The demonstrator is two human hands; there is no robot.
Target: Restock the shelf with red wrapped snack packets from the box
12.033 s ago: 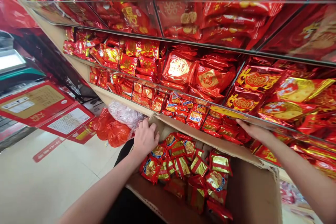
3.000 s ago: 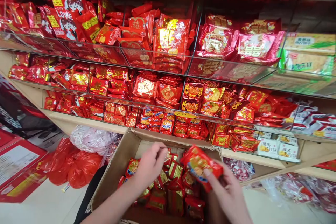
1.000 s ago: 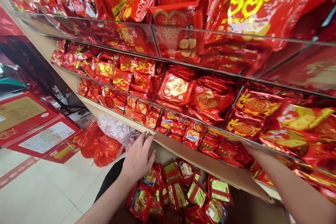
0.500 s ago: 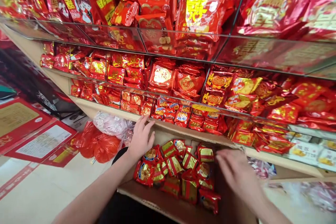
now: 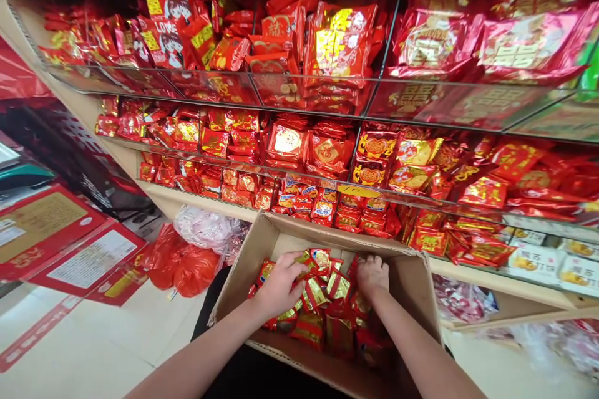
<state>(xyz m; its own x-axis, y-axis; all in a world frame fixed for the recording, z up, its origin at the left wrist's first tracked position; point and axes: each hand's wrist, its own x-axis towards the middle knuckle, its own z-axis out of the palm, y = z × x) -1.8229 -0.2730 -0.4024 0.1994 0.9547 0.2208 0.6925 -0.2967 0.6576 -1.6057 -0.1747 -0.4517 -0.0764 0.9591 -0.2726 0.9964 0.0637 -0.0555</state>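
On my lap rests an open cardboard box (image 5: 397, 243), holding small red-and-gold wrapped snack packets (image 5: 337, 285). My left hand (image 5: 282, 283) is inside the box on its left side, thumb and fingers apart, touching the packets at the upper left of the pile. Opposite it, my right hand (image 5: 373, 275) reaches in over the right side of the pile. Its fingers curl down around a red snack packet, most of which is hidden beneath the hand.
Ahead stands a tiered shelf (image 5: 290, 169) with clear dividers, filled with red and gold packets. A yellow label (image 5: 358, 191) is on its lower lip. Red plastic bags (image 5: 187, 265) lie on the floor at left, beside red cartons (image 5: 88, 255). Clear bags (image 5: 463, 299) sit low at right.
Both hands have moved inward from the box's sides onto the packets. My right hand now curls around one. The view has shifted, showing more of the box and the upper shelf.
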